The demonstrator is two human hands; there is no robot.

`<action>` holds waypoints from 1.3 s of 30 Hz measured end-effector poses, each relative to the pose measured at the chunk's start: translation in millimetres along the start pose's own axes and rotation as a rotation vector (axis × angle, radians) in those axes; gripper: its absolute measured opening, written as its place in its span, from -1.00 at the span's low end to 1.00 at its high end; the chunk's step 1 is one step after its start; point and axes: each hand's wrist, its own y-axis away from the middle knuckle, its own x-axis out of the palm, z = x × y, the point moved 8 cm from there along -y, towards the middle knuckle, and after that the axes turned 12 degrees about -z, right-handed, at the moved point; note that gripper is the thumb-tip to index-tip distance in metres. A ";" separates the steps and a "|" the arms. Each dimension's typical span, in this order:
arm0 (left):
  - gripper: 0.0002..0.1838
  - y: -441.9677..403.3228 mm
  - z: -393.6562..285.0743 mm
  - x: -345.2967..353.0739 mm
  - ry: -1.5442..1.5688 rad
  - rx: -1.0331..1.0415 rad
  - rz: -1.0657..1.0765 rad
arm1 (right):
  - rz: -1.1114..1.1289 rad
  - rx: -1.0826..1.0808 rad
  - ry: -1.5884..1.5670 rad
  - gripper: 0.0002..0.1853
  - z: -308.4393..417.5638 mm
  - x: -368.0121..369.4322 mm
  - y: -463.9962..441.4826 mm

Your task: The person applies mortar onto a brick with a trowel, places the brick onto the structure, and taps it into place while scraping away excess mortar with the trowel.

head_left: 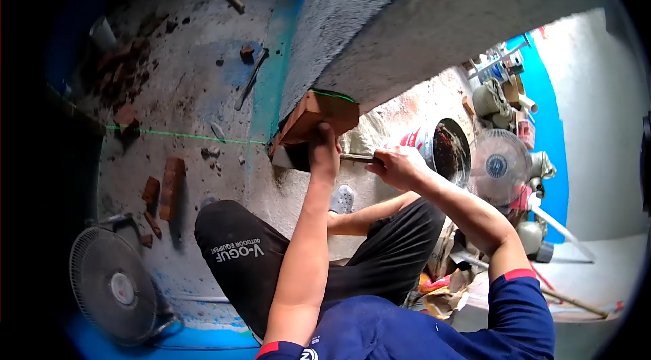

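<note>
A reddish-orange brick sits against the lower end of the grey rendered wall, with a green laser line across its top edge. My left hand is on the brick, its fingers pressed to the near face. Closed around the handle of a trowel is my right hand. The trowel's thin shank points left toward my left hand, and its blade is partly hidden there. Right of my right hand stands a bucket with dark, wet-looking material inside.
The grey wall rises ahead. Left on the floor lie loose bricks, rubble, a hammer and a long metal tool. Fans stand at lower left and right. Pipes and containers line the right side.
</note>
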 end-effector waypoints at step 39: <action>-0.33 -14.6 -75.7 -16.2 -0.217 -0.334 0.021 | -0.033 0.160 -0.400 -0.63 -27.4 27.1 24.0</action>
